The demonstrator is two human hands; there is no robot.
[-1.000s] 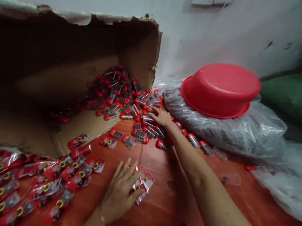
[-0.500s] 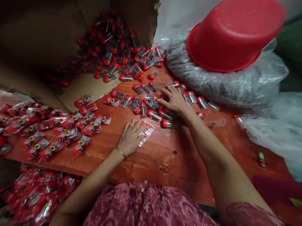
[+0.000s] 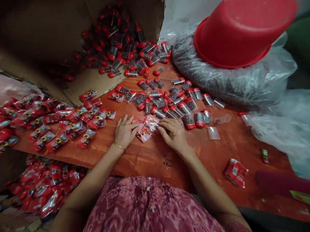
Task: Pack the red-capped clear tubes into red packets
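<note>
**Both hands close in on the red packets!**

Head view: centre of the red-brown surface (image 3: 152, 157), and here are the small red printed packets (image 3: 147, 128), lying between the two hands. Left hand (image 3: 126, 131), fingers bent, thumb at the packets' left edge; whether that grip pinches anything, I can't tell. Right hand (image 3: 174, 133), thumb and fingers drawn close together at the right edge, but a firm hold on the film? Can't tell.

Just beyond, red-capped clear vials (image 3: 159, 101) lie scattered, more spilling from the cardboard box (image 3: 93, 81). Over left, a crowd of filled red sachets (image 3: 73, 127)! Far right, an upturned red tub (image 3: 234, 33) sits on a bulging clear plastic bag (image 3: 224, 86).
</note>
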